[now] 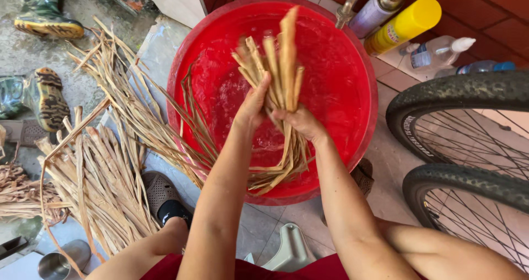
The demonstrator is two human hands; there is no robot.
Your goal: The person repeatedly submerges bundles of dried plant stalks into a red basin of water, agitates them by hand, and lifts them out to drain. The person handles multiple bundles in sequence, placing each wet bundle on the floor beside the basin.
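Note:
Over a big red basin [363,65] of water, both my hands grip one bundle of long tan dried leaf strips [280,60]. My left hand [252,105] clasps the bundle from the left, and my right hand [300,121] clasps it from the right, just below. The upper ends of the strips fan out above my fingers and are blurred. Their lower ends trail down over the basin's near rim. More strips [195,131] lie in the water along the basin's left side.
A large heap of dried strips [104,164] covers the floor at left. Camouflage boots [47,95] lie at far left, a dark clog [162,194] by my leg. Spray cans [405,24] and bottles stand at top right; bicycle tyres [463,95] at right. A metal cup [55,264] sits bottom left.

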